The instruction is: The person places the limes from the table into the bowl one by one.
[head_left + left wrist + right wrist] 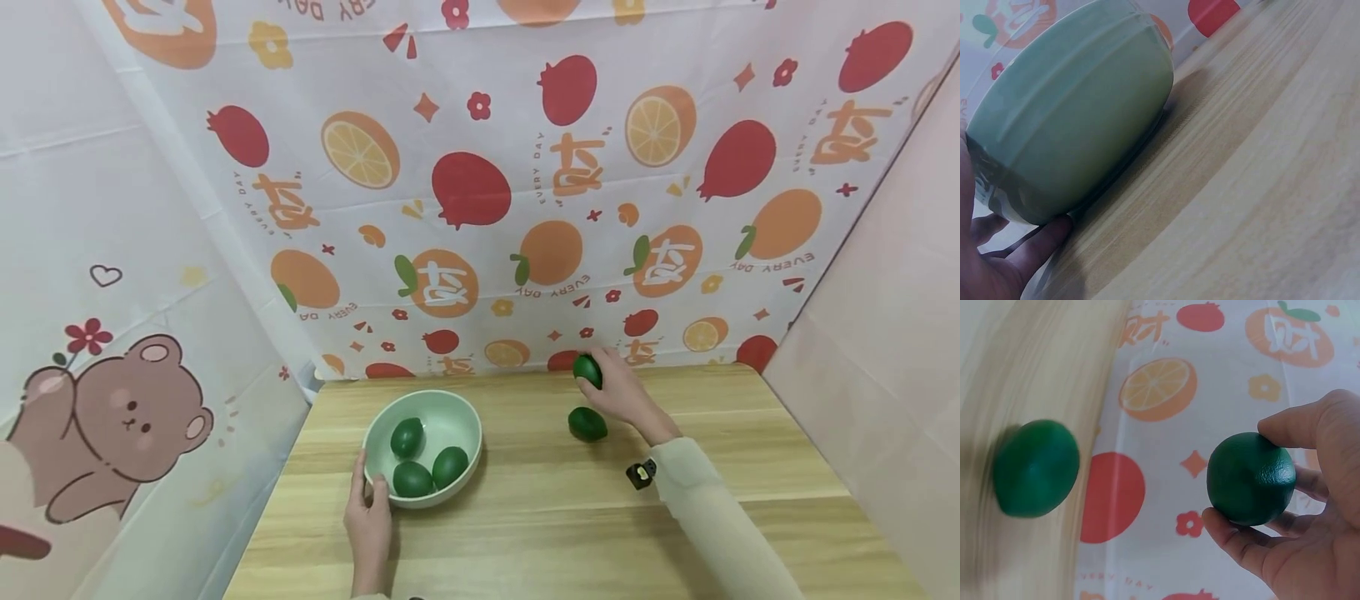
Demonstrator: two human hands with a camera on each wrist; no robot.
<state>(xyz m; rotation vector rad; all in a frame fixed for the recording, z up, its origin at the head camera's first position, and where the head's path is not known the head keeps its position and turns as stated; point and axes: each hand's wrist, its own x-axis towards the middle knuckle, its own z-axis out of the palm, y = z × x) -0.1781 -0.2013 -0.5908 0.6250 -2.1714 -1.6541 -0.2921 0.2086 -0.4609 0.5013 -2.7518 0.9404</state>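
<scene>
A pale green bowl (472, 417) (1079, 106) stands at the left of the table and holds several dark green fruits (412, 480). My left hand (369, 521) (997, 256) touches its near left side, thumb and fingers spread along the wall and rim. My right hand (622, 392) (1310, 512) pinches a green fruit (587, 371) (1250, 479) between thumb and fingers, near the table's back edge. Another green fruit (587, 424) (1036, 469) lies on the wood just in front of that hand.
The wooden table (540, 533) meets a fruit-printed cloth (517, 133) (1160, 437) along its back edge. A bear-printed cloth (142, 408) hangs at the left, and a pale wall (885, 350) rises at the right.
</scene>
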